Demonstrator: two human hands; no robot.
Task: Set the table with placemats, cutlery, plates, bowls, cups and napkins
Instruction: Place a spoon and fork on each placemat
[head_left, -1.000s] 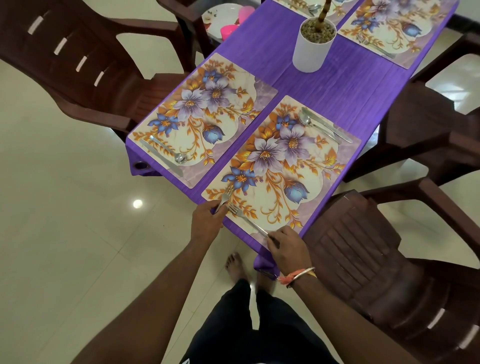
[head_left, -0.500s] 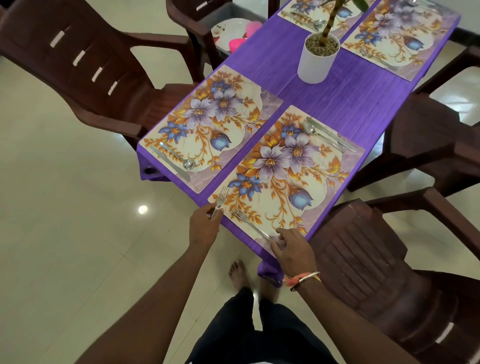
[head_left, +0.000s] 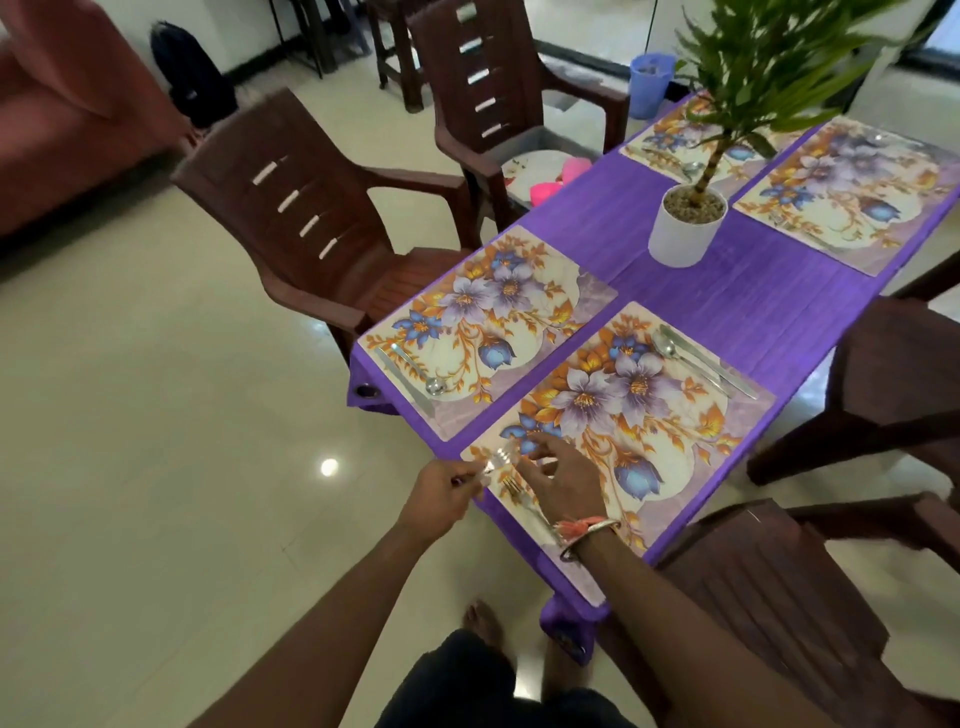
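Note:
Several floral placemats lie on a purple tablecloth (head_left: 727, 306). On the nearest placemat (head_left: 649, 415) a spoon and knife (head_left: 701, 364) rest at the far edge. A fork (head_left: 519, 496) lies at its near edge, partly under my right hand. My left hand (head_left: 439, 493) grips a second fork (head_left: 496, 462) by the handle, tines raised over the placemat's near corner. Just to its right my right hand (head_left: 558, 480) hovers with fingers spread, nothing in it. The left placemat (head_left: 488, 322) carries a spoon and knife (head_left: 415, 379).
A white pot with a green plant (head_left: 685, 228) stands mid-table. Brown plastic chairs (head_left: 311, 218) surround the table. One far chair (head_left: 540, 161) holds a white plate and pink cups. A blue bin (head_left: 649, 83) stands behind. Tiled floor lies to the left.
My right hand left the fork lying on the placemat and moved left toward my left hand, fingers spread. The head tilted up, bringing more of the room into view.

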